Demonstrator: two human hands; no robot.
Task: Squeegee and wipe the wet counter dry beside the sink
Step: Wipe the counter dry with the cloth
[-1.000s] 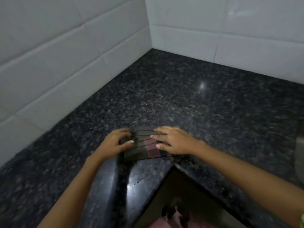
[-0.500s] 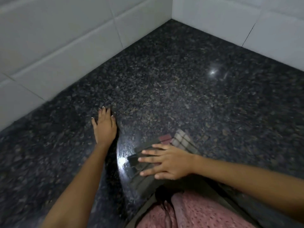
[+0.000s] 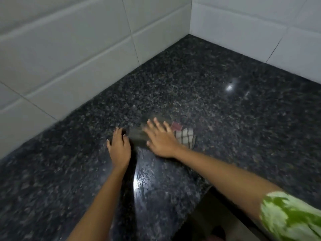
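Dark granite counter (image 3: 217, 87) met white tiled walls (image 3: 69, 54) at a corner. The right hand (image 3: 161, 140), fingers spread, pressed a checked cloth (image 3: 185, 134) flat mid-counter; the left hand (image 3: 119, 147) lay flat, fingers together, just beside it. Risk: motion blur suggested fast strokes, which might leave wet streaks.

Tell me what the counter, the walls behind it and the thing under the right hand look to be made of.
Counter: probably polished granite, dark and speckled, with glossy light glints. Walls: glazed white ceramic tile, likely, given the grout lines and soft sheen. Cloth under the right hand: woven checked fabric, apparently; blur hides its weave.
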